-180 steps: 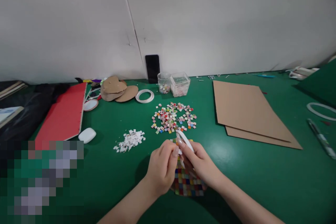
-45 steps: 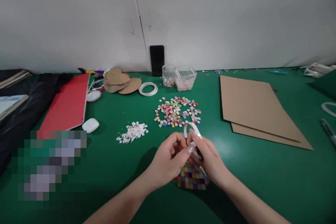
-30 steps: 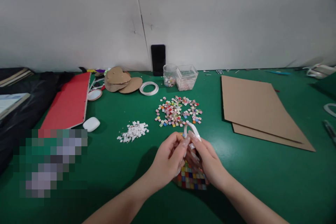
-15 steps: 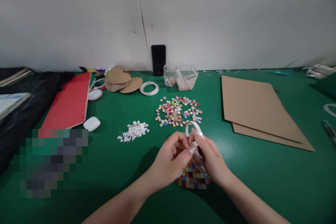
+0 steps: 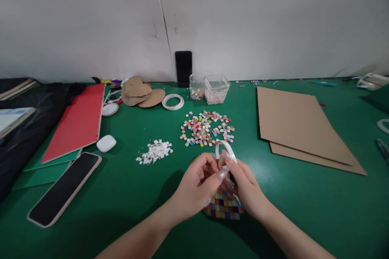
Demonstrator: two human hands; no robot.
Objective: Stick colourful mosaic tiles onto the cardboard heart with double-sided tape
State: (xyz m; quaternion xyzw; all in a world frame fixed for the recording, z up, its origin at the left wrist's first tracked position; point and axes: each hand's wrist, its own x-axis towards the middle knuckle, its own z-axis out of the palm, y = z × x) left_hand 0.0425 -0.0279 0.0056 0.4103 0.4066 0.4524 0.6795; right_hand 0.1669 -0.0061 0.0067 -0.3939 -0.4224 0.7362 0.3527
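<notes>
Left hand (image 5: 196,186) and right hand (image 5: 244,188): together, pinching a white tape roll (image 5: 225,149) above the mosaic-covered piece (image 5: 223,208) lying beneath them, steadying the tape end. Beyond: loose coloured tiles (image 5: 206,128); paper scraps (image 5: 154,151) left; green counter (image 5: 304,202).

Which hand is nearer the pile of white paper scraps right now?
Left. The left hand sits just right of and below the white paper scraps; the right hand lies farther right, beyond the left hand, holding the tape roll.
</notes>
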